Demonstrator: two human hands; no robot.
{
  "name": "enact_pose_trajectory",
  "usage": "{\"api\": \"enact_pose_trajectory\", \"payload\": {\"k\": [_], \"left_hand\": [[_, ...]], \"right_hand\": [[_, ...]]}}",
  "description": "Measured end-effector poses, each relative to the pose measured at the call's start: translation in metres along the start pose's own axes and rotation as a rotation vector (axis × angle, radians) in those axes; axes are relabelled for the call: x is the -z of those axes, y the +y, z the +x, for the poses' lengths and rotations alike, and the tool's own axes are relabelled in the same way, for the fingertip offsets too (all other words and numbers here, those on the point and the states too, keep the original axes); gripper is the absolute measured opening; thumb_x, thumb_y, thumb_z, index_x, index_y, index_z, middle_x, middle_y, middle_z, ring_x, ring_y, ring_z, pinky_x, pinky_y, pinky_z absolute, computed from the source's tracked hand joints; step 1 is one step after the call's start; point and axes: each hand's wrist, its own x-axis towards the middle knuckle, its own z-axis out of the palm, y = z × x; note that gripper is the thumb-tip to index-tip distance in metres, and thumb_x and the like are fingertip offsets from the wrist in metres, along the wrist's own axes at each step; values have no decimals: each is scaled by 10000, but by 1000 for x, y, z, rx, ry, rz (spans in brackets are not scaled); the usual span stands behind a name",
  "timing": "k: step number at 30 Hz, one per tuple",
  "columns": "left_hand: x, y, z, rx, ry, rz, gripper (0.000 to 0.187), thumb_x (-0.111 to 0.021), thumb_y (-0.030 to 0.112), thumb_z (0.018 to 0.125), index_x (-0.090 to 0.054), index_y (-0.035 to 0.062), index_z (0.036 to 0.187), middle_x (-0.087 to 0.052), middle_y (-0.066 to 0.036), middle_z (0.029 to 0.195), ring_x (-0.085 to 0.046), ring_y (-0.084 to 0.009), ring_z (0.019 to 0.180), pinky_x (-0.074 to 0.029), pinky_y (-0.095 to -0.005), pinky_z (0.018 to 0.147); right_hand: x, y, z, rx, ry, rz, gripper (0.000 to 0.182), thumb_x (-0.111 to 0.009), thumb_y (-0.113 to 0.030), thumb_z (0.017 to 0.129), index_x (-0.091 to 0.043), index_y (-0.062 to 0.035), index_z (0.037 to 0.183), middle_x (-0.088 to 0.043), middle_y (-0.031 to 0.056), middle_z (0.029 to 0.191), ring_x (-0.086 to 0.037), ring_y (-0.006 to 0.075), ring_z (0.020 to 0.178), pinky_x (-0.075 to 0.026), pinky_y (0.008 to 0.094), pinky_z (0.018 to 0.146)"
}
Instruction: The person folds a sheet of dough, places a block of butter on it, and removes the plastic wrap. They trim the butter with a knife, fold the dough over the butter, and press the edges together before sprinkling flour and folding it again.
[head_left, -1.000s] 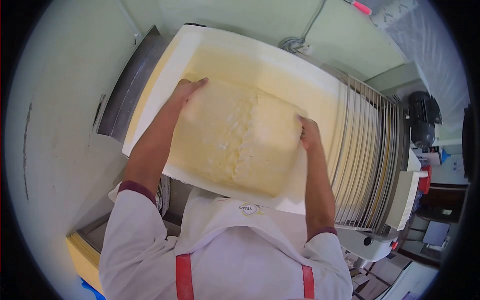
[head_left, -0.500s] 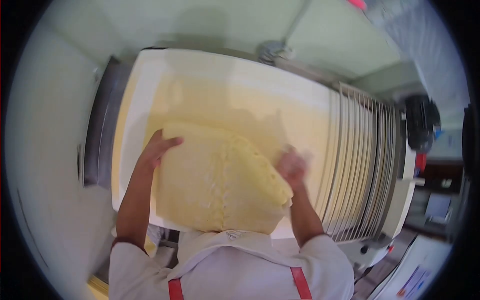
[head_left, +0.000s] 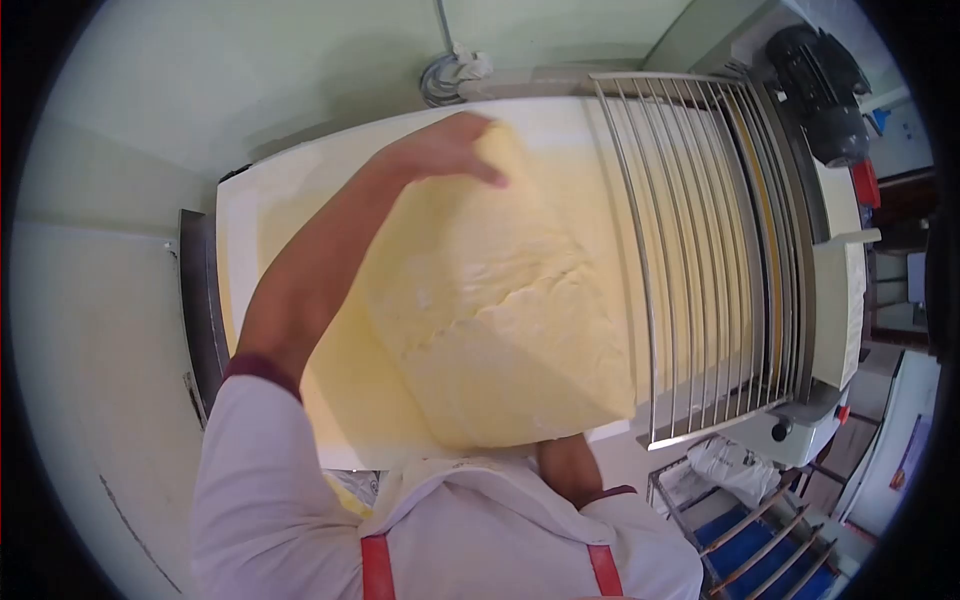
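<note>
A thick folded slab of pale yellow dough (head_left: pixel 500 330) hangs at a slant over the white machine belt (head_left: pixel 235 235), with a ragged seam running across its middle. My left hand (head_left: pixel 455 150) reaches to the far end of the slab, thumb and fingers closed on its corner. Under the near edge goes my right forearm (head_left: pixel 568 465); the dough covers that hand and its fingers.
To the right a metal bar guard (head_left: pixel 690 250) spans the belt beside the rollers. A dark motor (head_left: pixel 820 95) sits at the back right. A rack with wooden rods (head_left: pixel 765 550) stands at the lower right. A wall (head_left: pixel 330 70) runs behind the belt.
The dough slab has turned, its seam going from lengthwise to crosswise. My left hand has swung to the far end, and my right hand has gone from beside the dough to beneath it.
</note>
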Motion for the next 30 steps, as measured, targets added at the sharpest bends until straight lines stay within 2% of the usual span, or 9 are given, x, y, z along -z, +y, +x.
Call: {"api": "enact_pose_trajectory", "payload": {"k": [5, 9, 11, 13, 18, 21, 24, 27, 30], "left_hand": [[-34, 20, -3, -356, 368, -266, 503, -698, 142, 827, -521, 25, 1283, -547, -113, 1292, -525, -200, 1192, -414, -348, 1014], [-36, -85, -67, 8, 1146, -282, 417, -709, 226, 833, -582, 13, 1168, -598, -100, 1139, -559, -174, 1068, -441, -292, 930], [-51, -113, -72, 353, 1199, -270, 356, -728, 262, 820, -624, 7, 1045, -618, -75, 982, -585, -161, 908, -479, -289, 795], [-59, -119, -71, 419, 850, -646, 333, -751, 293, 800, -646, 18, 955, -621, -57, 852, -596, -168, 774, -483, -312, 667], [-47, -80, -57, 664, 708, -684, 433, -759, 288, 808, -597, -12, 1075, -652, -78, 935, -619, -158, 757, -508, -310, 639], [-73, -77, -57, 270, 879, -646, 435, -776, 209, 790, -581, -22, 1103, -661, -114, 970, -658, -194, 783, -544, -320, 679], [-79, -90, -65, 128, 903, -632, 453, -775, 156, 786, -561, -39, 1134, -663, -146, 1022, -672, -216, 853, -556, -332, 742], [-77, -88, -85, 322, 925, -591, 446, -761, 165, 805, -555, -50, 1137, -661, -144, 1049, -657, -203, 906, -542, -329, 779], [-78, -102, -84, 438, 973, -556, 483, -777, 221, 791, -574, -34, 1147, -675, -138, 1019, -662, -214, 894, -533, -325, 814]], "right_hand": [[-126, -90, -33, 324, 138, -1061, 682, -424, -439, 983, -260, 4, 1475, -343, 179, 1496, -288, 290, 1403, -231, 393, 1137], [-155, -101, 30, 346, 272, -1706, 702, -531, -336, 949, -246, 52, 1461, -329, 220, 1493, -277, 304, 1415, -226, 394, 1141], [-129, -114, 92, 411, 416, -1977, 726, -599, -278, 906, -259, 81, 1439, -332, 249, 1481, -307, 313, 1401, -251, 382, 1131], [-123, -119, 131, 423, 538, -2009, 695, -630, -263, 888, -319, 84, 1404, -427, 252, 1404, -427, 308, 1312, -343, 369, 1067], [-147, -110, 150, 296, 583, -1640, 586, -698, -211, 840, -454, 84, 1285, -604, 202, 1163, -609, 244, 1036, -482, 329, 878], [-161, -103, 155, 232, 725, -1768, 493, -705, -200, 841, -517, 66, 1210, -630, 151, 1072, -606, 191, 949, -481, 299, 828], [-136, -107, 169, 433, 588, -1886, 576, -745, -201, 790, -499, 95, 1219, -619, 202, 1113, -624, 256, 994, -492, 331, 844], [-126, -103, 180, 556, 428, -2000, 572, -735, -211, 794, -499, 95, 1216, -622, 210, 1101, -626, 284, 993, -488, 332, 849], [-130, -103, 183, 329, 472, -1977, 637, -717, -249, 819, -439, 71, 1295, -545, 239, 1242, -546, 320, 1148, -418, 389, 976]]}}
